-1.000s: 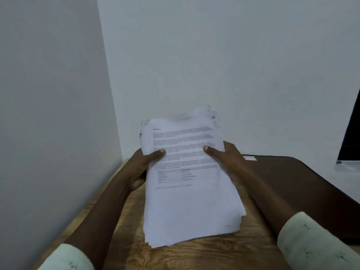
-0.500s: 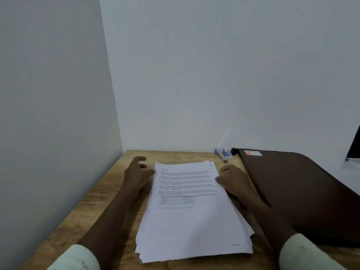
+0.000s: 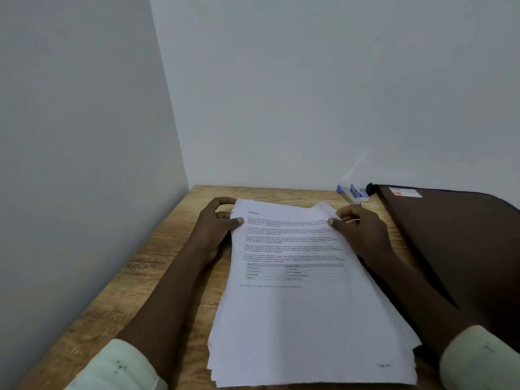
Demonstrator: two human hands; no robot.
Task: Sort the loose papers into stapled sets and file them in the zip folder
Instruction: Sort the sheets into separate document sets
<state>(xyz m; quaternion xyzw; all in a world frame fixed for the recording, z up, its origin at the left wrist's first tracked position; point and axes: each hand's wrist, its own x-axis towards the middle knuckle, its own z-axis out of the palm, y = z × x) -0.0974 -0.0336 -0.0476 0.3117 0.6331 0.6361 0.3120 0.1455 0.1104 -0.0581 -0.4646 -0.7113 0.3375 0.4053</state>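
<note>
We find the stack of papers (image 3: 304, 311) lying flat on the wooden bench (image 3: 157, 271), held between the two sets of fingers, its sheets slightly fanned along the right and near edges. The left hand (image 3: 216, 232) grips the far left edge: its thumb lies on the top sheet while its fingers curl round the corner. The right hand (image 3: 365, 237) holds the far right edge in the same way, thumb pressed on the top sheet and fingers curled against the edge. Whether they reach beneath the sheets we cannot tell. The top sheet is printed, with a bold heading just inward of the left thumb, blocks of text between the thumbs, and a small table nearer to us; the words are too blurred to read. Just beyond the right fingers, by the back wall (image 3: 309, 94), lies a blue and silver stapler (image 3: 353, 192), apart from the papers. To the right of those fingers lies the dark brown zip folder (image 3: 455, 249), flat on the bench, a pale label at its far corner.
</note>
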